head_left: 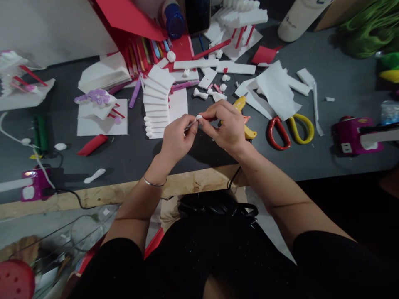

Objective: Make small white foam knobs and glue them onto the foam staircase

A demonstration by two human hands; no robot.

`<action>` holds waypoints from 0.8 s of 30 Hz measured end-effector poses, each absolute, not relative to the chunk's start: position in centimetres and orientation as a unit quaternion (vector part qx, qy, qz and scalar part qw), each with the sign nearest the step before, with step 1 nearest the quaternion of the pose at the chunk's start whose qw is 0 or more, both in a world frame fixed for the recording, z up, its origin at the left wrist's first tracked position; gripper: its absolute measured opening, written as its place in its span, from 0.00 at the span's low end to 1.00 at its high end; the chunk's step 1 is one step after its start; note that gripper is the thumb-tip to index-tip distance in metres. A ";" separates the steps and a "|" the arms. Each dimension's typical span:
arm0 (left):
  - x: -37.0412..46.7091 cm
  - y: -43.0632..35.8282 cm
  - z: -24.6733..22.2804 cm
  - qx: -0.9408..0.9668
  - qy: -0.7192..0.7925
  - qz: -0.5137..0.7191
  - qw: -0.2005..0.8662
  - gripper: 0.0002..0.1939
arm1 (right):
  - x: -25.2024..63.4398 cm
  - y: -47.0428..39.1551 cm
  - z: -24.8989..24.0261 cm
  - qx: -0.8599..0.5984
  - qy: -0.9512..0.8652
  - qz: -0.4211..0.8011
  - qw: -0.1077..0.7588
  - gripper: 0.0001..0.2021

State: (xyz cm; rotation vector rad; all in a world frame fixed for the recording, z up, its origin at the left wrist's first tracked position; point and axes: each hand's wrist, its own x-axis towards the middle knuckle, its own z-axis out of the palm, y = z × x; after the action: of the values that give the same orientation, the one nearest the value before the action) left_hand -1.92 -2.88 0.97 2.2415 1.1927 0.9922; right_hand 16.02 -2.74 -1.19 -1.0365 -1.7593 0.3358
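Between my fingertips is a small white lump (198, 118), soft-looking, its material too small to make out. My left hand (177, 137) pinches it from the left, thumb against forefinger. From the right, my right hand (225, 125) pinches the same lump. Just left of my hands lies a fanned stack of white strips (156, 104) with rounded ends, on a white sheet. Partly hidden behind my right hand is a yellow tool (249, 132). Scissors with one red and one yellow handle loop (278, 133) lie further right, their blades covered by white paper (277, 89).
White scraps (199, 94) are strewn beyond my hands. Models on red sticks stand at the back (245, 18) and left (93, 101). A white bottle (301, 18), a phone (197, 15), a blue-capped jar (174, 20) and purple glue guns (353, 135) surround the work area. The wooden table edge (199, 179) runs below my wrists.
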 end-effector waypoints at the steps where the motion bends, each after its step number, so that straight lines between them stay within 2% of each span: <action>1: -1.9 -2.9 0.9 0.805 0.428 0.357 0.201 0.17 | 16.0 -2.8 -1.2 -0.431 -0.730 0.134 0.512 0.10; 7: -2.3 -2.7 1.1 0.800 0.435 0.354 0.213 0.18 | 16.2 -2.9 -0.8 -0.423 -0.735 0.167 0.503 0.13; 13: -2.7 -2.4 1.4 0.826 0.405 0.338 0.200 0.16 | 17.3 -2.3 -0.5 -0.413 -0.680 0.356 0.490 0.18; 15: -2.7 -2.5 1.4 0.829 0.401 0.338 0.193 0.15 | 17.4 -2.1 -0.6 -0.409 -0.667 0.386 0.489 0.20; 24: -2.6 -2.5 1.4 0.808 0.443 0.335 0.197 0.18 | 17.1 -2.5 -0.1 -0.413 -0.713 0.299 0.481 0.12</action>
State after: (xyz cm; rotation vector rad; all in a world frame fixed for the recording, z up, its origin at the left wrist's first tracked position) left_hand -2.62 -2.53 1.42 2.2625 1.2397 0.9384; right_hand 17.06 -2.50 -0.10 -1.0059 -1.7388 0.7303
